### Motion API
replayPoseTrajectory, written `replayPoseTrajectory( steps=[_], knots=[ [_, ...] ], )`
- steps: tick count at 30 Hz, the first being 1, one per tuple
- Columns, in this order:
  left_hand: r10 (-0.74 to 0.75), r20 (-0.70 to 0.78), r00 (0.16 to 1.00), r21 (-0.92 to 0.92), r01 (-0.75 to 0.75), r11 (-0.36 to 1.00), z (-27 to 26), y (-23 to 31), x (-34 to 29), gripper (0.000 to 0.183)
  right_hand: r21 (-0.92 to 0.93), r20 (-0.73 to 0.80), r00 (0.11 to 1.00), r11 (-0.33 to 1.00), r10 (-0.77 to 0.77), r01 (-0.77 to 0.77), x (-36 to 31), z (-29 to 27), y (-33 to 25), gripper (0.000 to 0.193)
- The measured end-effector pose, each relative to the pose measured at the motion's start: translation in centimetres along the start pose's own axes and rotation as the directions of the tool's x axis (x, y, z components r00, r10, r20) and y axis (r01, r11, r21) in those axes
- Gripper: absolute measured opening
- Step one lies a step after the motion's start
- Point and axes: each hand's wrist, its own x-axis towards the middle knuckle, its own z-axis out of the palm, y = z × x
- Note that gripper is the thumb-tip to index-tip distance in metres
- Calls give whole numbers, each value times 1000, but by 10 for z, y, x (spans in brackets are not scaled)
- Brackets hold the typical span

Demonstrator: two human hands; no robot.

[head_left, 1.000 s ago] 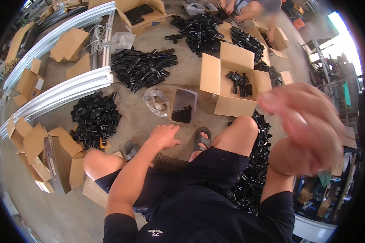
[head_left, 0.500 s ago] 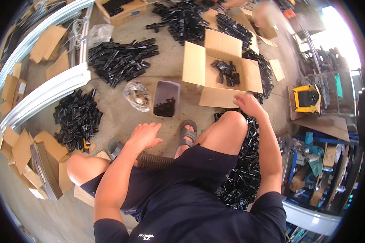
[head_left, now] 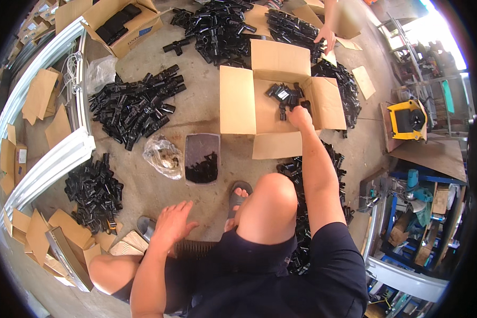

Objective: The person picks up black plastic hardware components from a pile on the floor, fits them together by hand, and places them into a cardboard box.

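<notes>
While the right forearm passes over its near right corner, the large open cardboard box [head_left: 237, 100] stands ahead of the right knee, flaps folded outward. The right grip [head_left: 301, 117] is down inside it, fingers curled at a cluster of black parts [head_left: 285, 94] that lies on the box's bottom; whether it has hold of one, I cannot tell. The left grip [head_left: 173, 222] is palm down near the left knee, well apart from the box, fingers loosely spread, holding nothing.

On the concrete floor around, long white rails [head_left: 53, 170] run along the left side. Heaps of similar black pieces lie about: one beyond the box [head_left: 212, 32], one farther left [head_left: 135, 106], and a smaller one beside the rails [head_left: 93, 196]. Between the left grip and the box stand a shallow clear tub [head_left: 202, 144] with little black bits [head_left: 204, 168] in it and, just beside it, a crumpled plastic bag [head_left: 164, 157].

A further heap [head_left: 291, 170] by the right thigh is partly covered by the leg and forearm. At the upper edge a co-worker is blurred and cut off, one hand [head_left: 327, 37] at black pieces past the box. Fingers and knuckles mask the right grip's contact point.
</notes>
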Motion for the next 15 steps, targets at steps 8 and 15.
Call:
replayPoseTrajectory(
  steps=[8, 15],
  knots=[
    [-25, 75, 997, 6, 24, 1000, 14, -16, 4, 66, 79, -177, 980, 994, 89, -76, 19, 63, -24, 34],
    [10, 39, 999, 4, -10, 1000, 21, -24, 13, 67, 101, 30, 1000, 995, 6, -9, 5, 61, -44, 34]
  ],
)
